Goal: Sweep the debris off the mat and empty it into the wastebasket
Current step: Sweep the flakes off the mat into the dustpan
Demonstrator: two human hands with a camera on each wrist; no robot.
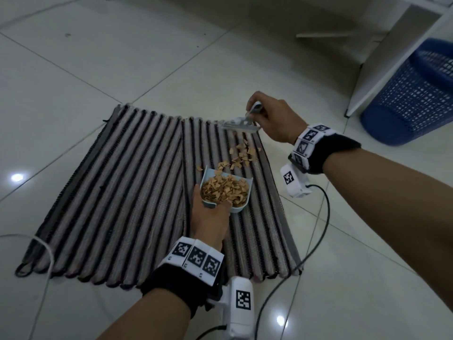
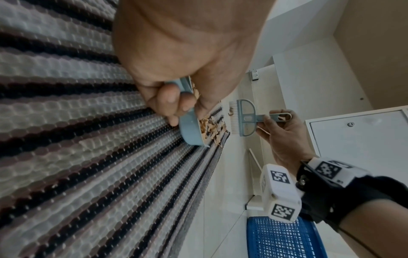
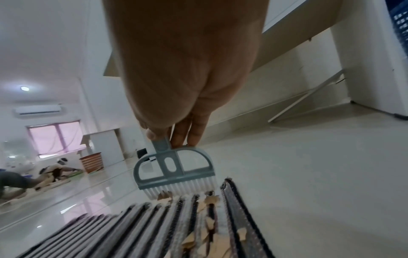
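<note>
On the striped mat (image 1: 110, 192), the left hand (image 1: 208, 222) is gripping a dustpan (image 1: 241, 203) heaped with debris (image 1: 241, 153); loose chips are trailing toward the far edge, where the right hand (image 1: 274, 119) is pinching a brush (image 1: 241, 123). Bare tile (image 1: 331, 241) is lying between mat and blue wastebasket (image 1: 414, 99).

Beside the left wrist, curled fingers (image 2: 167, 103) are wrapping the dustpan handle.

Below the right wrist, bristles are meeting the mat's far edge.

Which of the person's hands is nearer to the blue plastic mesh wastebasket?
Right. The right hand, holding the small blue brush at the mat's far edge, is closer to the blue plastic mesh wastebasket. The left hand grips the dustpan mid-mat, farther away.
</note>
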